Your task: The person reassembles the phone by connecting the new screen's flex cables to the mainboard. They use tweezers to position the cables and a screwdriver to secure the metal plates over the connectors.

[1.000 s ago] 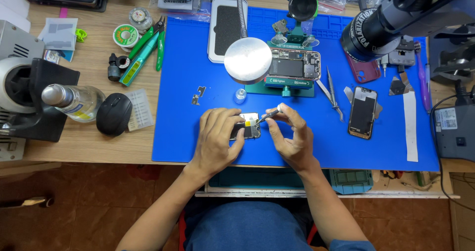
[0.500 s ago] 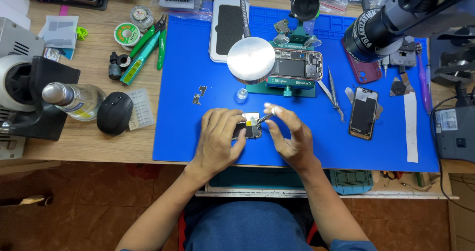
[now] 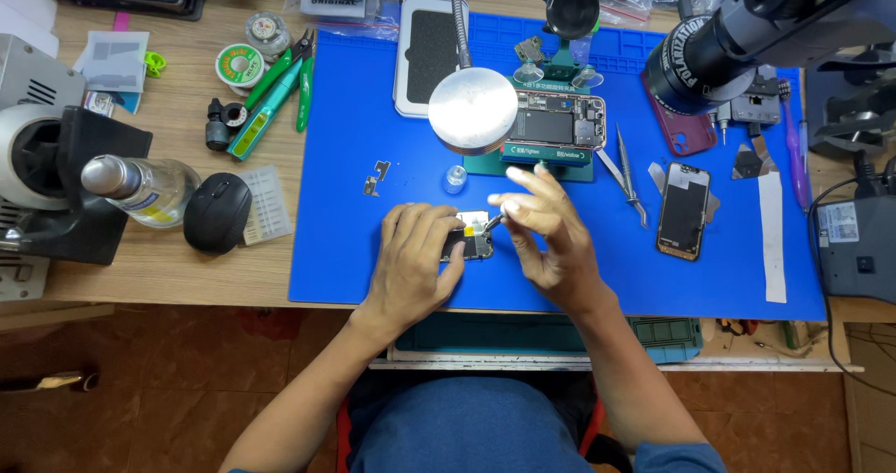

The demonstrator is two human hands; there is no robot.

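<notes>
My left hand (image 3: 415, 258) presses a small dark phone part with a yellow patch (image 3: 474, 239) against the blue work mat (image 3: 345, 258), fingers curled over its left end. My right hand (image 3: 551, 235) hovers just to the right of the part with its fingers spread, thumb and forefinger close to the part's right edge; whether they pinch anything is too small to tell. An opened phone (image 3: 558, 123) sits clamped in a green holder beyond my hands, under a round lamp head (image 3: 473, 109).
Tweezers (image 3: 630, 170) and a second phone (image 3: 684, 210) lie right of my hands. Small metal brackets (image 3: 375, 176) lie on the mat to the left. A black mouse (image 3: 217, 212), a bottle (image 3: 140, 188), green cutters (image 3: 271, 100) and a microscope (image 3: 747, 34) surround the mat.
My right hand has lifted off the small part and its fingers have spread apart. My left hand stays on the part.
</notes>
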